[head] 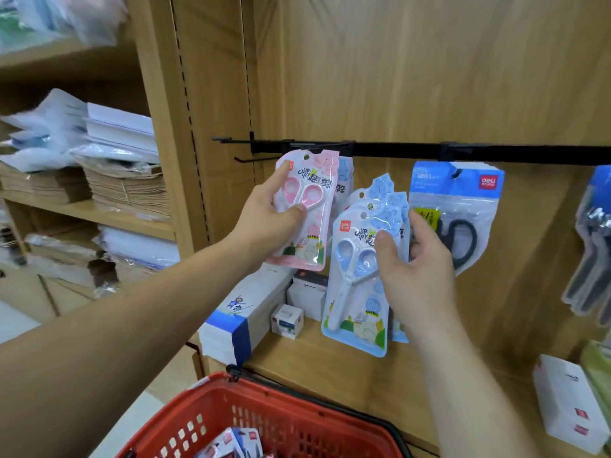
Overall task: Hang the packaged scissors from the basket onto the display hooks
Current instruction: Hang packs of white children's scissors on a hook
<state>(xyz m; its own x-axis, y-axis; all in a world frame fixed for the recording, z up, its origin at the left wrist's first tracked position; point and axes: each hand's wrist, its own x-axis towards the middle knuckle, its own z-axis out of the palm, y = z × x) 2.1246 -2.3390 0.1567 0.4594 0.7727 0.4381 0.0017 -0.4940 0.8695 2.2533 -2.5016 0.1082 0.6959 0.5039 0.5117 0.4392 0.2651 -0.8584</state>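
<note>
The wooden display wall carries a black rail (pixel 496 153) with display hooks (pixel 228 140) jutting toward the camera, and black-handled scissors (pixel 456 213) already hang from it at the right. Low in the view, the red basket (pixel 284 414) holds more packs. The right hand (pixel 413 269) is closed on a fan of blue scissor packs (pixel 357 292), thumb on the front and fingers behind, well below the rail. The left hand (pixel 264 223) pinches a single pink scissor pack (pixel 305 209) by its side edge, its top just under the rail beside an empty hook. These flat pouches look light and glossy, likely slippery and floppy at the corners, with the scissors inside giving the only stiffness. Holding near the top, close beside the punched hang hole (pixel 306 157), should keep that hole steady enough to thread.
</note>
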